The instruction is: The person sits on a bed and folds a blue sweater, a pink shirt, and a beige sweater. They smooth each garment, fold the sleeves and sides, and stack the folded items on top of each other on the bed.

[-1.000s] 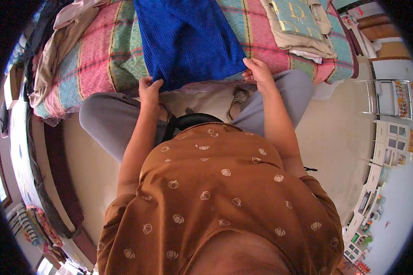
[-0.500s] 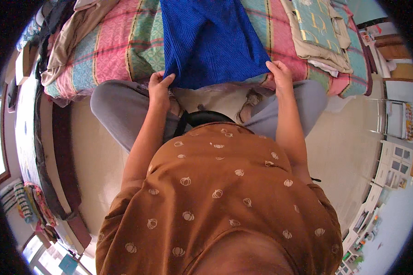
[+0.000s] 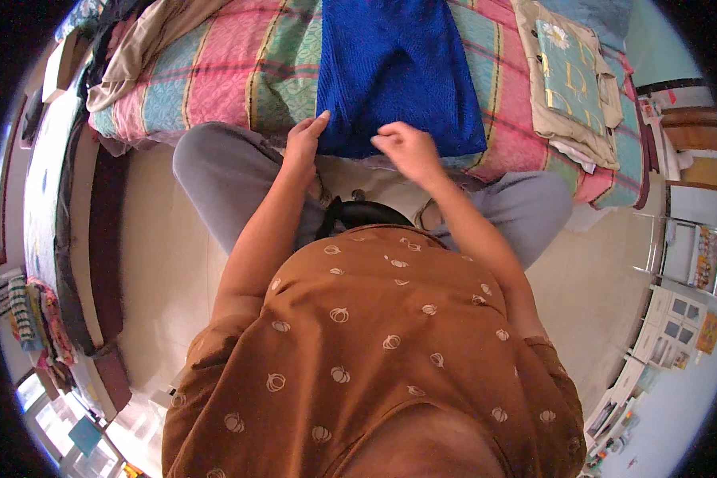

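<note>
A blue ribbed knit garment point(image 3: 398, 80) is spread on the plaid bed cover, its lower edge at the bed's near side. At the garment's lower left edge is my left hand point(image 3: 303, 145), thumb and fingers closed on the fabric. My right hand point(image 3: 413, 151) is over the lower edge, right of the middle. Its fingers are bent and blurred by motion, so their grip does not show clearly. The garment's lower right corner lies flat, with no hand on it.
A plaid bed cover point(image 3: 287, 48) stretches beneath the garment. On the right lies a folded beige garment point(image 3: 538, 103) with a light green printed piece point(image 3: 570, 80) on top. Beige clothing point(image 3: 147, 44) lies at the left. White cabinets point(image 3: 669, 327) stand at the far right.
My right hand has let go of the garment's lower right corner and moved left, toward the middle of the edge. My left hand stays by the left edge. The whole view has shifted slightly.
</note>
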`<state>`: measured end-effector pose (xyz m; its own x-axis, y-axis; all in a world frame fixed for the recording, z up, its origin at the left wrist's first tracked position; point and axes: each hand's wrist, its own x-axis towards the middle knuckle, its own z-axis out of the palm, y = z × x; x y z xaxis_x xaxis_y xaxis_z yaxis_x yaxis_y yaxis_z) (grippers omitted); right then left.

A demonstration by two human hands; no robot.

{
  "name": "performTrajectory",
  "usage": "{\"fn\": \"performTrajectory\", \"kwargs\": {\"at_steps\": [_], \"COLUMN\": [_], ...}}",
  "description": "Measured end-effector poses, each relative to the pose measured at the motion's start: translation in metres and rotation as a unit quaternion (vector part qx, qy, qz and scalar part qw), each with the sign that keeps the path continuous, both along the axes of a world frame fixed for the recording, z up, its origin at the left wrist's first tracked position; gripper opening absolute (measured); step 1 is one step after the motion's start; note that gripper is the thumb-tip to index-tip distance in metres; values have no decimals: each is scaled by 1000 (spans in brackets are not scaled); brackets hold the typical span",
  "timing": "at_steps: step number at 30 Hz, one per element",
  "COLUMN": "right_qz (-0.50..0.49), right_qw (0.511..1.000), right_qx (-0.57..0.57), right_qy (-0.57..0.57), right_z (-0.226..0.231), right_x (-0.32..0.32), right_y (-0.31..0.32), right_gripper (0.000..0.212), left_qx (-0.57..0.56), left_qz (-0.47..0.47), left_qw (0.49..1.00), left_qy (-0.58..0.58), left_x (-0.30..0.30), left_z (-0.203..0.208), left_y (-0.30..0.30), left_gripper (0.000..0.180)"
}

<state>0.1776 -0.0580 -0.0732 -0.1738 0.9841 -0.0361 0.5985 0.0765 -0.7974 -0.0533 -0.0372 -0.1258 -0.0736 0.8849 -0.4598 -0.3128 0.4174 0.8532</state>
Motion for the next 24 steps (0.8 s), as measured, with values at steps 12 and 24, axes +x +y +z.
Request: {"fn": "performTrajectory", "kwargs": {"at_steps": [12, 24], "right_qz": [-103, -12], "right_qw": [993, 989], "right_qx": [39, 147], "right_qy": [48, 3], "right_z": [-26, -15], "right_x": [-70, -83], "right_y": [13, -5], "right_gripper": [32, 40], "left_qx": [28, 192], "left_qz": [-26, 77], "left_qw": [999, 959], "left_qy": [-36, 192], "left_x": [3, 12], "left_z": [10, 22], "left_y": [6, -2], "left_gripper": [31, 23]}}
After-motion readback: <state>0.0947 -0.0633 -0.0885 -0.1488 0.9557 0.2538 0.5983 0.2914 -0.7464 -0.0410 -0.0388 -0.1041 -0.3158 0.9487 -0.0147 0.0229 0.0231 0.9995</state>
